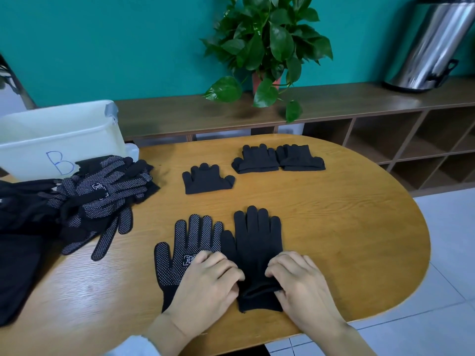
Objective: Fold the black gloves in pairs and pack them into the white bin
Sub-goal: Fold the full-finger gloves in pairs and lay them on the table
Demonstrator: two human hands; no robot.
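Two black gloves lie flat side by side near the table's front. The dotted glove (185,247) is palm up on the left; the plain glove (257,242) lies to its right. My left hand (208,283) rests over the dotted glove's cuff and pinches the plain glove's left edge. My right hand (298,278) pinches the plain glove's cuff on the right. Three folded pairs lie farther back: one (207,179) in the middle, two (257,159) (299,158) side by side behind it. A heap of loose gloves (102,194) sits at the left. The white bin (59,140), marked B, stands at the back left.
The round wooden table (347,227) ends at the right over a tiled floor. Behind it runs a low wooden shelf (359,119) with a potted plant (264,47) and a steel urn (431,47). Dark cloth (18,253) lies at the far left.
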